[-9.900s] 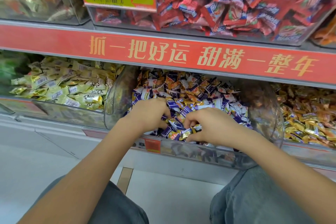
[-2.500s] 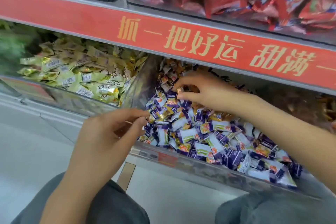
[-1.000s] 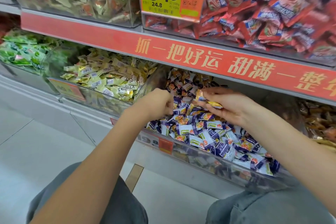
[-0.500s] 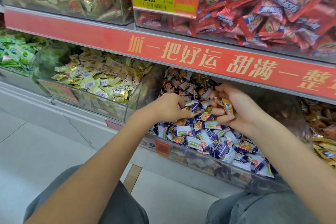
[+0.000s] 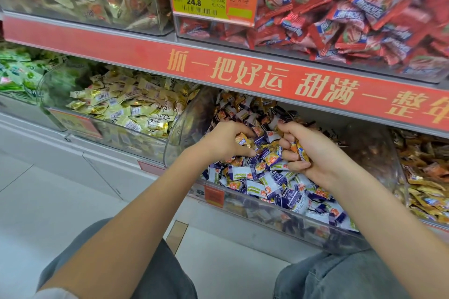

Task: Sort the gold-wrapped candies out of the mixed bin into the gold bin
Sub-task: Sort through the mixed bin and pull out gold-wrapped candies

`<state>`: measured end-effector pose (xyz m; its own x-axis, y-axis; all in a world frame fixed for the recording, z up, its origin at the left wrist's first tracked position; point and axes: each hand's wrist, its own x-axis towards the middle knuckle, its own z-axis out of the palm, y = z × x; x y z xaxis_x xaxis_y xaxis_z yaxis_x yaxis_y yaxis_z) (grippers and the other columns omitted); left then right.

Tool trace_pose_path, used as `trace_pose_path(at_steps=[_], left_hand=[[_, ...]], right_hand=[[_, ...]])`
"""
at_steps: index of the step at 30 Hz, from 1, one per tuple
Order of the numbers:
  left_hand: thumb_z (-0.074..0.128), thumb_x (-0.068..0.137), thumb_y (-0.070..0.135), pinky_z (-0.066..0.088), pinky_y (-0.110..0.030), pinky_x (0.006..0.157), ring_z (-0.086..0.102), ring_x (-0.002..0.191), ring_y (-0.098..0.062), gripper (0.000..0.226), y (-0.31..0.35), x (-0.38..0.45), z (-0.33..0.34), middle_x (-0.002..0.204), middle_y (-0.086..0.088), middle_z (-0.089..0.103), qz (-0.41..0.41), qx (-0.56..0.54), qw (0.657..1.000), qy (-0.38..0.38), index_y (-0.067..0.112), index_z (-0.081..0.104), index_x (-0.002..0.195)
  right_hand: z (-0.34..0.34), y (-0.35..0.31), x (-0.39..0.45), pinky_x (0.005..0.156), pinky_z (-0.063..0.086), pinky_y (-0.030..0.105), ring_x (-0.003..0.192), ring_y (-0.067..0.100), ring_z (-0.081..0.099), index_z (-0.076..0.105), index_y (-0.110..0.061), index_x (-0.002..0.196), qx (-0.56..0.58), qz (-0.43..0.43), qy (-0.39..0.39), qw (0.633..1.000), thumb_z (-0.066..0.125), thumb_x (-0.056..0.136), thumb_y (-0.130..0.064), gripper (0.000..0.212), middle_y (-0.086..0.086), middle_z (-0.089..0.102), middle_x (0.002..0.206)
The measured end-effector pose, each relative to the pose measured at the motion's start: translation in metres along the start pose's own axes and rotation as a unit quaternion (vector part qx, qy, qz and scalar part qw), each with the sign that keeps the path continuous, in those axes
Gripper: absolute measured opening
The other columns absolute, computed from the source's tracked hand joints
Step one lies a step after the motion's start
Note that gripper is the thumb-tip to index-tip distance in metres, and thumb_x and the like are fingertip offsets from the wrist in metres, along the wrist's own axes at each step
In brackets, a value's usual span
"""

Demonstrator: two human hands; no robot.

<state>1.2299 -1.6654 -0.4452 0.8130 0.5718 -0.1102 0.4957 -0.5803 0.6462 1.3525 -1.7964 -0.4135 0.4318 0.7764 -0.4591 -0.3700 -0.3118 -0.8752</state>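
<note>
Gold candies (image 5: 245,141) look small, light and crinkly-slick in foil, best pinched by the twisted wrapper ends; the left hand (image 5: 224,139) grips one and the right hand (image 5: 308,150) clutches what seem to be several above the mixed bin (image 5: 279,219), with the gold bin (image 5: 116,132) just to the left.

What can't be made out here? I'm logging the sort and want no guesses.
- Head view: how many candies the right hand holds; curled fingers cover them.
- Head view: the rest of the candy in the left hand; only one end shows.
- Head view: the mixed bin price label; blurred behind plastic.
- Head view: the far-right bin; cut by the frame edge.
</note>
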Motion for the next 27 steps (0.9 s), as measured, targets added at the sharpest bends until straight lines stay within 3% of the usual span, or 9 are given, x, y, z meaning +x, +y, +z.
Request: trace_pose_path(at_steps=[4, 7, 8, 11, 13, 17, 20, 23, 27], left_hand=[[0.072, 0.083, 0.028, 0.048, -0.04, 0.094, 0.061, 0.102, -0.028, 0.029, 0.003, 0.003, 0.005, 0.128, -0.007, 0.06, -0.009, 0.013, 1.0, 0.003, 0.014, 0.068, 0.108], [0.073, 0.083, 0.019, 0.045, -0.029, 0.092, 0.057, 0.113, -0.024, 0.017, 0.003, 0.001, -0.003, 0.132, -0.01, 0.057, -0.034, -0.035, 0.998, 0.028, 0.013, 0.071, 0.098], [0.072, 0.083, 0.017, 0.044, -0.027, 0.087, 0.056, 0.112, -0.022, 0.015, 0.004, -0.001, -0.009, 0.131, -0.008, 0.057, -0.047, -0.072, 0.996, 0.029, 0.013, 0.071, 0.098], [0.067, 0.087, 0.012, 0.041, -0.027, 0.059, 0.05, 0.072, -0.019, 0.014, 0.01, -0.012, -0.027, 0.106, -0.007, 0.06, -0.107, -0.214, 0.971, 0.002, 0.015, 0.07, 0.1], [0.065, 0.088, 0.008, 0.042, -0.018, 0.05, 0.047, 0.066, -0.012, 0.016, 0.014, -0.021, -0.036, 0.094, -0.007, 0.06, -0.136, -0.297, 0.945, -0.014, 0.013, 0.067, 0.103], [0.066, 0.087, 0.007, 0.052, -0.02, 0.065, 0.053, 0.087, -0.014, 0.02, 0.018, -0.029, -0.037, 0.107, -0.006, 0.062, -0.135, -0.32, 0.935, -0.076, 0.018, 0.068, 0.105], [0.066, 0.087, 0.01, 0.047, -0.022, 0.063, 0.052, 0.073, -0.011, 0.018, 0.022, -0.027, -0.029, 0.103, -0.007, 0.064, -0.101, -0.275, 0.952, -0.083, 0.017, 0.065, 0.103], [0.069, 0.084, 0.011, 0.04, -0.017, 0.051, 0.048, 0.054, -0.003, 0.023, 0.026, -0.027, -0.019, 0.086, -0.002, 0.058, -0.049, -0.248, 0.964, -0.078, 0.018, 0.055, 0.101], [0.077, 0.077, 0.025, 0.047, -0.025, 0.076, 0.053, 0.094, -0.008, 0.055, 0.029, -0.028, -0.017, 0.116, 0.0, 0.05, -0.013, -0.155, 0.985, -0.076, 0.026, 0.043, 0.121]], right_hand=[[-0.002, 0.004, -0.004, 0.029, 0.016, 0.015, 0.04, 0.007, 0.028, 0.039, -0.017, 0.067, -0.005, 0.002, 0.0, 1.0, 0.055, 0.093, -0.022, 0.031, -0.003, 0.04, 0.059], [-0.004, 0.005, -0.005, 0.03, 0.015, 0.015, 0.042, 0.008, 0.027, 0.04, -0.016, 0.069, 0.0, -0.004, 0.004, 1.0, 0.055, 0.094, -0.023, 0.03, -0.002, 0.039, 0.06], [-0.005, 0.004, -0.006, 0.03, 0.015, 0.014, 0.043, 0.008, 0.025, 0.041, -0.016, 0.071, -0.004, -0.012, 0.006, 1.0, 0.054, 0.096, -0.025, 0.029, -0.002, 0.038, 0.061], [-0.009, 0.004, -0.004, 0.031, 0.017, 0.013, 0.044, 0.008, 0.024, 0.045, -0.016, 0.08, -0.041, -0.048, 0.019, 0.998, 0.045, 0.101, -0.032, 0.026, -0.001, 0.033, 0.062], [-0.009, 0.004, -0.002, 0.033, 0.016, 0.013, 0.044, 0.008, 0.022, 0.05, -0.013, 0.087, -0.071, -0.066, 0.02, 0.995, 0.039, 0.103, -0.033, 0.027, -0.001, 0.028, 0.062], [0.001, 0.004, -0.001, 0.036, 0.019, 0.017, 0.045, 0.008, 0.024, 0.058, -0.022, 0.111, -0.211, -0.11, -0.015, 0.971, 0.043, 0.099, -0.043, 0.028, -0.003, 0.028, 0.062], [0.017, 0.01, -0.002, 0.037, 0.024, 0.018, 0.042, 0.005, 0.032, 0.053, -0.029, 0.117, -0.261, -0.109, -0.04, 0.958, 0.046, 0.093, -0.055, 0.036, -0.003, 0.038, 0.068], [0.03, 0.013, -0.003, 0.034, 0.021, 0.016, 0.043, 0.006, 0.034, 0.049, -0.02, 0.122, -0.156, -0.041, -0.049, 0.986, 0.045, 0.095, -0.051, 0.04, 0.0, 0.044, 0.07], [0.039, 0.014, -0.005, 0.031, 0.021, 0.014, 0.047, 0.012, 0.039, 0.051, -0.019, 0.119, 0.072, 0.069, -0.097, 0.99, 0.045, 0.095, -0.053, 0.042, 0.002, 0.046, 0.051]])
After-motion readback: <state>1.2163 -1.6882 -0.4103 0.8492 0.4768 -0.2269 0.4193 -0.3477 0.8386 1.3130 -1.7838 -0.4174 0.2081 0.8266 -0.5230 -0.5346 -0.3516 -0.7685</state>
